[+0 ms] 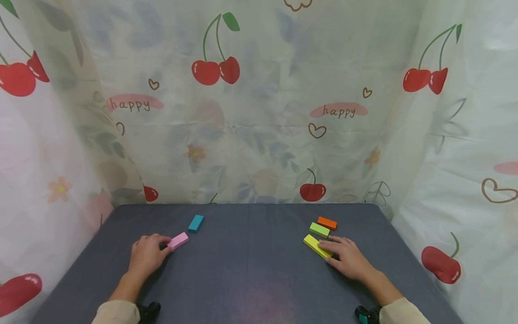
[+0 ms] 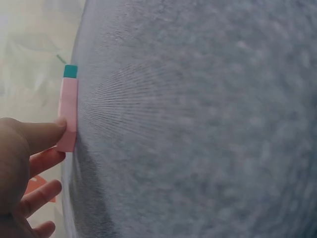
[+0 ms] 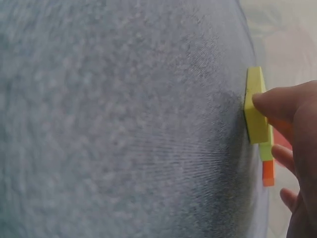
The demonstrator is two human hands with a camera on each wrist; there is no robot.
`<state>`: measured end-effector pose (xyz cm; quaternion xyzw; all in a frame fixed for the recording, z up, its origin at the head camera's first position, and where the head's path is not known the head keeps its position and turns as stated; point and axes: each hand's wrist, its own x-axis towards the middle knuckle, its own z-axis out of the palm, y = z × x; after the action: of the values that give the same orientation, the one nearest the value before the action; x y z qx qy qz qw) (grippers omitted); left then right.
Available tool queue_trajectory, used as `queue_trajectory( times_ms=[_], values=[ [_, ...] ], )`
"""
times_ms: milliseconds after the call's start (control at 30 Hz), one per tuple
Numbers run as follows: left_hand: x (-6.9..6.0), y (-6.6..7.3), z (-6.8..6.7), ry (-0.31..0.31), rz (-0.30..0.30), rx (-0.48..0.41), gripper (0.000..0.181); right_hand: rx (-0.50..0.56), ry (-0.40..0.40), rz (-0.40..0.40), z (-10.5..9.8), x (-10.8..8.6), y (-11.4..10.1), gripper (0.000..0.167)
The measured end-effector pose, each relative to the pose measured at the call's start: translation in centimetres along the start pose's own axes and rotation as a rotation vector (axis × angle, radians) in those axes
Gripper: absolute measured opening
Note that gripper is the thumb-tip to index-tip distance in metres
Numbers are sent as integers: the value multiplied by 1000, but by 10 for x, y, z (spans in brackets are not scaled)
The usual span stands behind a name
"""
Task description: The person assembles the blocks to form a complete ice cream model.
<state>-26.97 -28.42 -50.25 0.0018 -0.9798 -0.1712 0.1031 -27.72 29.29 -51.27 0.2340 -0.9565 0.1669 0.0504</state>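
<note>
Pink block (image 1: 178, 240) pinched by left hand (image 1: 149, 253), just to the near left of blue block (image 1: 196, 223), long axis slanted away rightward; yellow block (image 1: 315, 247) pinched by right hand (image 1: 349, 258), well right of blue block.

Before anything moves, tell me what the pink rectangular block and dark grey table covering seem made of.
Pink rectangular block: perhaps painted wood or plastic, matte, with smooth, evenly coloured faces. Dark grey table covering: probably fabric, matte, with speckled grain close up.
</note>
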Motion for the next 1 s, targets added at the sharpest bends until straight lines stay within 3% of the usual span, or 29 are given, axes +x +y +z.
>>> queue_trajectory(
  times_ms=[267, 467, 1000],
  values=[
    [1, -2, 2, 9, -15, -1, 27, -68, -69, -48, -7, 2, -3, 49],
    [6, -1, 2, -18, -47, -11, 27, -54, -91, -30, -8, 2, -5, 48],
    [12, 11, 8, -32, -75, -38, 26, -110, -19, -67, -4, 4, -15, 47]
  ],
)
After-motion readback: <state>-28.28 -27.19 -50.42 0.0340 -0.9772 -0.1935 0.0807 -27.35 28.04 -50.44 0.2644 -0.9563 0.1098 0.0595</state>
